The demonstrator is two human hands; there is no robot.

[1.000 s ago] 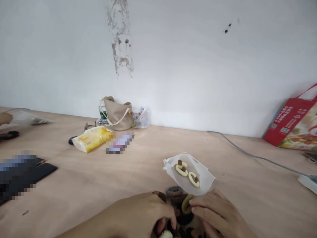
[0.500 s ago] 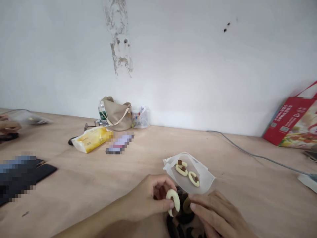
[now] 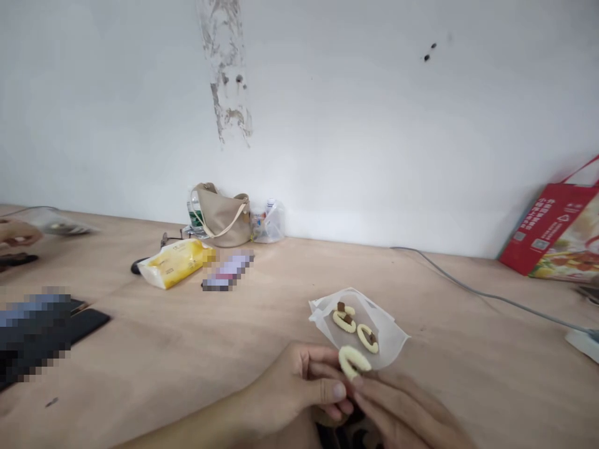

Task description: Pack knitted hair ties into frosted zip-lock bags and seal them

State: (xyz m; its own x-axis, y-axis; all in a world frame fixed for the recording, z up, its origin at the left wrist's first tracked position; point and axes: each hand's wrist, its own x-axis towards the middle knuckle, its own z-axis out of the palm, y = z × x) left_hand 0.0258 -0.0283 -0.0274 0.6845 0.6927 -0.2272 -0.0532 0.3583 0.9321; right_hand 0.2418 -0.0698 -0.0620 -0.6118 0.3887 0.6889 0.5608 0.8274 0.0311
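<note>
My left hand and my right hand meet at the bottom centre, both pinching a cream hair tie at the near edge of a frosted plastic bag. Two more cream hair ties with brown joints lie on the bag. Under my hands, a pile of dark hair ties is mostly hidden.
A beige handbag, a clear bag and a yellow tissue pack sit near the wall. Dark phones lie left. A grey cable runs right toward a red box. Another person's hand shows at far left.
My left hand pulled a cream hair tie out of the dark pile and lifted it toward the bag; my right hand has come up to pinch it too.
</note>
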